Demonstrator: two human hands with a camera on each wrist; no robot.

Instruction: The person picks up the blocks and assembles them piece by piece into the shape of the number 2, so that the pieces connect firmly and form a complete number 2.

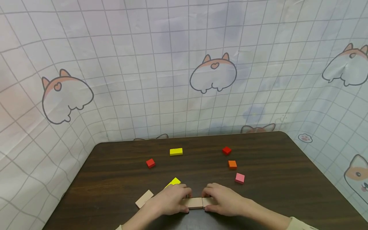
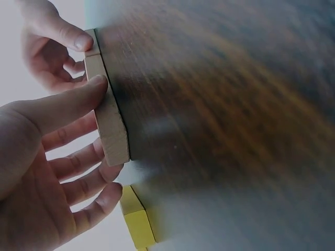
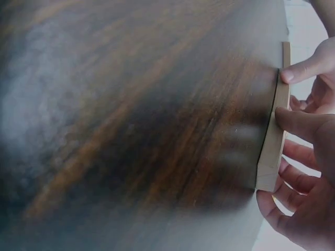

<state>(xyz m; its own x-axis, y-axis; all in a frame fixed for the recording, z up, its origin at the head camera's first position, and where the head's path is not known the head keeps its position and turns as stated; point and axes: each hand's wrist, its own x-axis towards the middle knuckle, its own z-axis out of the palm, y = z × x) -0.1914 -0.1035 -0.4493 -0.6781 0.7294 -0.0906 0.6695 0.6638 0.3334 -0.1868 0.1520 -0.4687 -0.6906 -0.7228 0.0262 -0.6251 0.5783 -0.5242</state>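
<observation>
Head view: left hand (image 1: 172, 200) and right hand (image 1: 225, 201) meet near the front of the dark brown wood-grain table (image 1: 195, 172). Left fingers and thumb pinch a pale wooden rectangular block (image 1: 194, 203); right fingers and thumb pinch a second pale wooden rectangular block (image 1: 208, 202). The two blocks lie end to end, in line, short ends touching or nearly so. Just left of left hand: a loose pale wooden slab (image 1: 144, 198), set diagonally. Yellow block (image 1: 174, 181) partly hidden behind left hand. Farther back: bright yellow bar (image 1: 176, 151), small red block (image 1: 150, 163) on the left, another red block (image 1: 226, 150) on the right, then orange block (image 1: 232, 164) and pink block (image 1: 240, 178) down the right side. White gridded cloth (image 1: 161, 80) behind.

Left wrist view: left thumb on one long side, fingers on the other; grip narrow. Yellow block near the fingertips. Right hand at the far end of the row.

Right wrist view: right thumb presses the block's near side, fingers opposite, narrow grip. Left hand beyond, also pinching.
</observation>
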